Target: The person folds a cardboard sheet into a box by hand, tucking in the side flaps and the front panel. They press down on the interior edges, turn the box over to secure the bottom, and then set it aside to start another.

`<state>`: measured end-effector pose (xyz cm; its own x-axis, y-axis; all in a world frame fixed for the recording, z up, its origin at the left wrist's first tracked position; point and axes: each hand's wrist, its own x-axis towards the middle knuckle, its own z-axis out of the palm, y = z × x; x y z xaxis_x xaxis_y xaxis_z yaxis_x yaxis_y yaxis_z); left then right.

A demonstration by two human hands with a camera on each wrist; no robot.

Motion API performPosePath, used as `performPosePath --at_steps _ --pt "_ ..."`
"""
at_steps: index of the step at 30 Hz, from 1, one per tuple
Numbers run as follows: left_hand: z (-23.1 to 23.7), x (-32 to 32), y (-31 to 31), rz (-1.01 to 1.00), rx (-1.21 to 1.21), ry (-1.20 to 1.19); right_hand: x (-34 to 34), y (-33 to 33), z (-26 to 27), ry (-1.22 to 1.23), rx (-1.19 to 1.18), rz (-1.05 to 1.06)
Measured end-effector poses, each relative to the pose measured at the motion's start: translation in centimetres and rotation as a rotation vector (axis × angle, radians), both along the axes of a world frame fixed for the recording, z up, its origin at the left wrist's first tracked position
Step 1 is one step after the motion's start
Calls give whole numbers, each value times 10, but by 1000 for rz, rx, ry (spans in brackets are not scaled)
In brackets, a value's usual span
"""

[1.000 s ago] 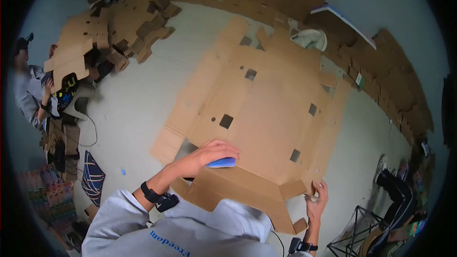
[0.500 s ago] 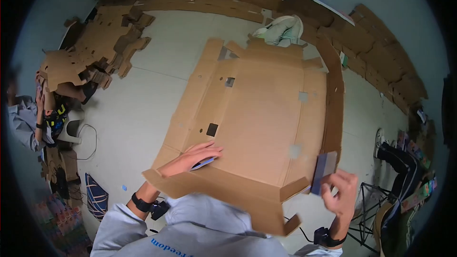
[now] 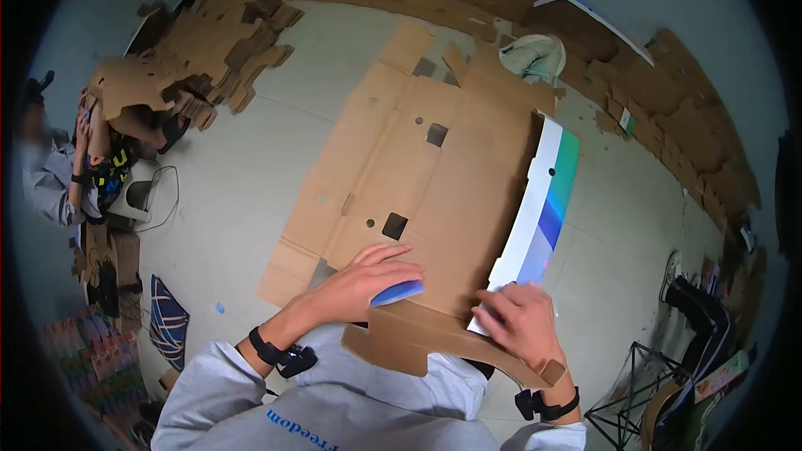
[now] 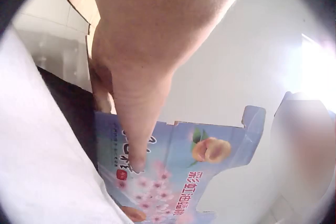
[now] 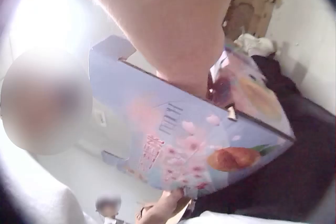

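Note:
A flattened cardboard box (image 3: 468,200) with brown inner faces lies across the person's lap and reaches forward over the floor. Its right side panel (image 3: 539,217) stands folded up and inward, showing a white edge and green and blue print. The left hand (image 3: 363,284) grips the box at its near-left fold; in the left wrist view the thumb (image 4: 137,150) presses the printed near panel (image 4: 173,171). At the near-right corner, the right hand (image 3: 522,317) holds the end of the raised panel with curled fingers. In the right wrist view, the printed panel (image 5: 173,129) hides its fingers.
Stacked flat cardboard (image 3: 225,42) lies at the far left, near another seated person (image 3: 58,167). More cardboard (image 3: 685,117) lines the walls. A pale cloth bundle (image 3: 535,58) is beyond the box. A black wire frame (image 3: 626,392) stands at right, near another person's leg (image 3: 702,326).
The right side panel has swung up and inward, so its printed face now shows. The right hand moved from outside the corner, over to the right, then back inward. The left hand stays near the fold.

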<state>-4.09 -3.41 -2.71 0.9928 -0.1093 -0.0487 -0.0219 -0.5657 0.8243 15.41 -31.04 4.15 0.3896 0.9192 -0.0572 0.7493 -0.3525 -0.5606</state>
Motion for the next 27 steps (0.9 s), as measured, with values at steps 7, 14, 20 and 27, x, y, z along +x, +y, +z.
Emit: performPosePath --at_steps 7,14,20,27 --pt "29 -37 36 363 653 228 -29 -21 -58 850 437 -992" --pt "24 -120 90 968 -788 276 -31 -32 -57 1272 350 -921" --pt "67 -106 56 523 -817 64 -26 -28 -50 1239 289 -851" --pt "109 -32 45 502 254 191 -17 -33 -47 1153 182 -806"
